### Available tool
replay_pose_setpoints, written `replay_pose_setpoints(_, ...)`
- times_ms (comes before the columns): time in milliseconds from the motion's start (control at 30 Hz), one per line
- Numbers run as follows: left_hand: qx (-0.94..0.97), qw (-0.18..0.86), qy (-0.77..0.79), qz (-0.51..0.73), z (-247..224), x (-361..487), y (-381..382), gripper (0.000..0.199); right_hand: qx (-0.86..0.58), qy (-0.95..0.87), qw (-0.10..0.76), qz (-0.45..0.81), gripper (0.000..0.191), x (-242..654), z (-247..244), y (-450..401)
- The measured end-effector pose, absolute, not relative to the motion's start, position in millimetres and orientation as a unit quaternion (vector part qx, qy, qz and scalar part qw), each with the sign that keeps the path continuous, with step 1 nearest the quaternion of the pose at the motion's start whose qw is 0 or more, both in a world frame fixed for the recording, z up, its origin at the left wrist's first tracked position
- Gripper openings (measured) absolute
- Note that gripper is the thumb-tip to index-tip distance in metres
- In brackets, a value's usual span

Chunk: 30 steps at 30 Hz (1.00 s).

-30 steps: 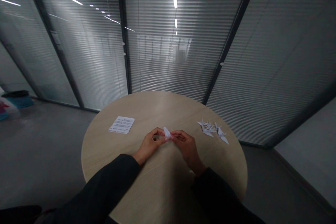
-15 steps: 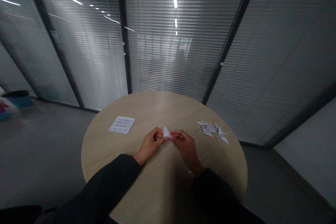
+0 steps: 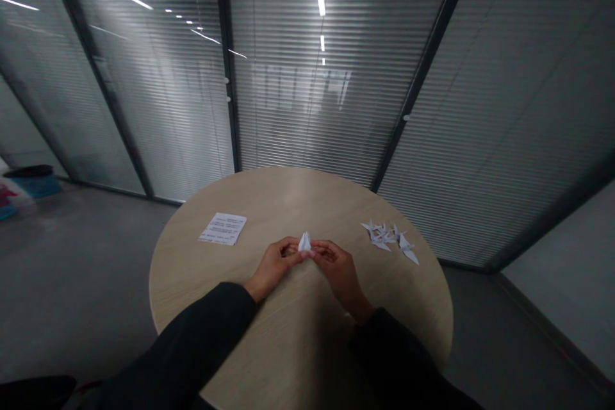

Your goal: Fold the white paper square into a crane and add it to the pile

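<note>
Between my fingertips, over the middle of the table, is a small piece of folded white paper (image 3: 304, 243) with its pointed end up. My left hand (image 3: 278, 262) pinches its left side between thumb and fingers. On the other side my right hand (image 3: 339, 268) pinches it in the same way, and the two thumbs nearly meet at its lower edge. Fingers hide the paper's lower corners. Several folded white paper cranes (image 3: 382, 235) lie in a loose group to the right of my right hand.
A stack of printed paper sheets (image 3: 223, 229) lies on the left of the round wooden table (image 3: 298, 192). Glass partitions with blinds (image 3: 312, 122) stand right behind the table. Blue bins (image 3: 36, 182) are on the floor at far left.
The folded paper has turned slightly between my fingers; its points now stand more upright and show a split at the top. My hands have barely shifted.
</note>
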<state>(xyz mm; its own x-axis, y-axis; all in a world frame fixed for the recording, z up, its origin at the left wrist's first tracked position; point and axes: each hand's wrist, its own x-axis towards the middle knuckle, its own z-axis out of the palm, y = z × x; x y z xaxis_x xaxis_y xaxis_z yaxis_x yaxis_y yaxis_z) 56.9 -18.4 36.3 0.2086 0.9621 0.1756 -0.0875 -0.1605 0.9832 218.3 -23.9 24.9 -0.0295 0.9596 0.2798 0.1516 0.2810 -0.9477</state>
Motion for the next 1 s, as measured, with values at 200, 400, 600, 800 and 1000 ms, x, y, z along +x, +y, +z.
replay_pose_setpoints(200,0.563,0.522,0.389,0.510,37,56,-19,0.029,-0.464,-0.587,0.534,0.393,0.026,216,28,-26)
replay_pose_setpoints(400,0.592,0.493,0.390,0.505,32,54,-16,0.031,-0.466,-0.608,0.525,0.371,0.026,216,29,-27)
replay_pose_setpoints(600,0.663,0.429,0.384,0.478,24,54,-14,0.029,-0.464,-0.633,0.518,0.340,0.028,217,32,-28)
replay_pose_setpoints(800,0.686,0.434,0.374,0.449,26,56,-22,0.028,-0.449,-0.663,0.532,0.276,0.015,220,35,-29)
replay_pose_setpoints(1000,0.660,0.455,0.387,0.455,27,56,-23,0.029,-0.432,-0.669,0.537,0.277,0.011,220,35,-29)
